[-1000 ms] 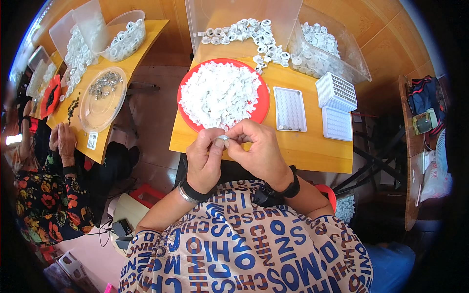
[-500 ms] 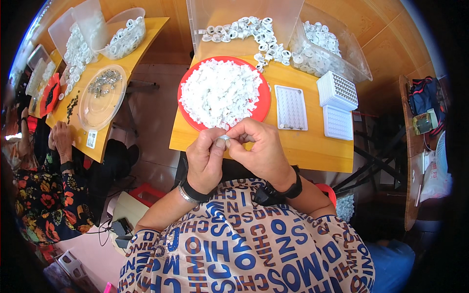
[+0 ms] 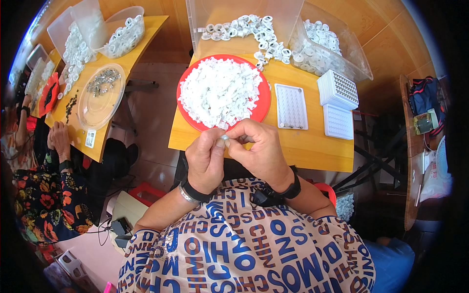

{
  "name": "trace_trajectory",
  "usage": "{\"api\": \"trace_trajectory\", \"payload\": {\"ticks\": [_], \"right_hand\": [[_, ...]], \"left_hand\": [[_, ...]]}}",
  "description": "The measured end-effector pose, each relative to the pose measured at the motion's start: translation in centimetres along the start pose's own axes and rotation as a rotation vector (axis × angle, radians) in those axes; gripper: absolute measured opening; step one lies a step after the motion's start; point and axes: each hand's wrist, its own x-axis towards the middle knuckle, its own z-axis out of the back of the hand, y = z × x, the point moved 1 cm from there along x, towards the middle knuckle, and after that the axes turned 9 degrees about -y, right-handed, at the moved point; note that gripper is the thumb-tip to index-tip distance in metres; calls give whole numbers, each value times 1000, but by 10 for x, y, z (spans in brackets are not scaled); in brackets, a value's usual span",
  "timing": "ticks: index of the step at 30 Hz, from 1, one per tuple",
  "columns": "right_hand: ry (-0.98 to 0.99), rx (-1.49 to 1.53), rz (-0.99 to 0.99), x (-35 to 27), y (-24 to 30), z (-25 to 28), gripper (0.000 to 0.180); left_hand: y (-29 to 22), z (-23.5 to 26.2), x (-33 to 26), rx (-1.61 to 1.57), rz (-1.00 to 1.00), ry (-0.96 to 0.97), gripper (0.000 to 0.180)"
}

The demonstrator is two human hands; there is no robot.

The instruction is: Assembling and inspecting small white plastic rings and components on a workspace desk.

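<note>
My left hand (image 3: pixel 205 158) and my right hand (image 3: pixel 259 149) meet fingertip to fingertip just in front of the table's near edge. Together they pinch one small white plastic part (image 3: pixel 226 140), mostly hidden by the fingers. Just beyond them a red round tray (image 3: pixel 263 100) carries a heap of small white plastic pieces (image 3: pixel 220 90). To its right lies a flat white grid tray (image 3: pixel 290 106) with a few dark bits along its near row.
Two stacks of white grid trays (image 3: pixel 337 88) (image 3: pixel 338 121) sit at the right. Clear bins (image 3: pixel 337 51) and loose white rings (image 3: pixel 249 27) fill the back of the yellow table (image 3: pixel 312 151). Another person's hands (image 3: pixel 58 139) work at a second table on the left.
My fingers shift slightly around the small white part; both hands stay in the same place at the table's near edge.
</note>
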Motion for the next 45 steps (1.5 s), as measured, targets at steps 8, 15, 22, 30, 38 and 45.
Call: {"api": "trace_trajectory", "payload": {"ticks": [8,15,22,30,38,45], "right_hand": [[124,299,-372,6,-20,11,7],[177,394,-482,9,-11,20,11],[191,444,-557,9,-21,24,12],[202,532,-660,9,-23,24,14],[204,501,-582,9,-18,23,12],[135,311,-249,3,0,19,7]], "left_hand": [[-2,1,4,-108,176,86,18],[3,6,8,-617,596,214,32],[-1,7,11,-682,664,244,33],[-1,8,12,-643,624,256,34],[1,7,11,-663,616,248,33],[-4,6,8,-643,560,213,30]]}}
